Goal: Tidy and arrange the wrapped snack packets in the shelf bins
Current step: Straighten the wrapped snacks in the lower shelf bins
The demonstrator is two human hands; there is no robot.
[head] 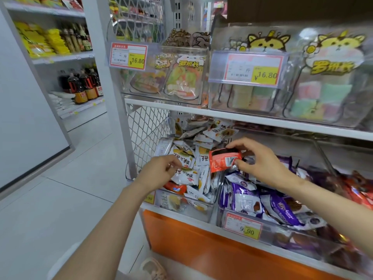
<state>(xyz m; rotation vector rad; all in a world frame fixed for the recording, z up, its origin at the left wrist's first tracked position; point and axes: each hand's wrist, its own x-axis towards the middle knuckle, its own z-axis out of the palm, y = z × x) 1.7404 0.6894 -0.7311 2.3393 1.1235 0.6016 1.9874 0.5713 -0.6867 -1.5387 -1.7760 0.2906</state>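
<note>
1. Right hand [260,162] is pinching one red packet [224,159] over where left bin [181,205] and right bin [286,233] meet.
2. Left hand [159,171] is pinching one white packet [184,176] in left bin.
3. Purple packets [242,197] are filling right bin.

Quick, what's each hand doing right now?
Left hand: pinches a white packet.
Right hand: holds a red packet.

Shelf board [242,116] overhangs the packet-heaped bins [203,212]; mesh panel [145,134] closes the left.
</note>
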